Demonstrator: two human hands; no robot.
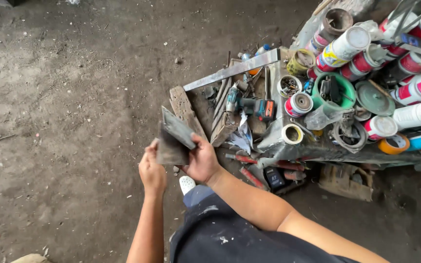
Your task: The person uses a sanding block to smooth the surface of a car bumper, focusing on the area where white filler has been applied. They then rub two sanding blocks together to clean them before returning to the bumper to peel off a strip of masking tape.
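Observation:
In the head view both my hands hold grey metal pieces in front of me above a dirt floor. My left hand (152,171) grips the lower left edge of a dark flat plate (170,152). My right hand (202,160) holds a lighter grey angled metal piece (177,127) that lies across the plate's upper right. The two pieces touch or overlap. Below my hands I see my dark shorts and a white shoe (187,184).
A long metal bar (232,71) and a weathered plank (185,108) lie ahead. A teal cordless drill (249,105) sits among scrap and hand tools. To the right, a low bench (317,151) holds many spray cans, a green bucket (333,90) and tape rolls.

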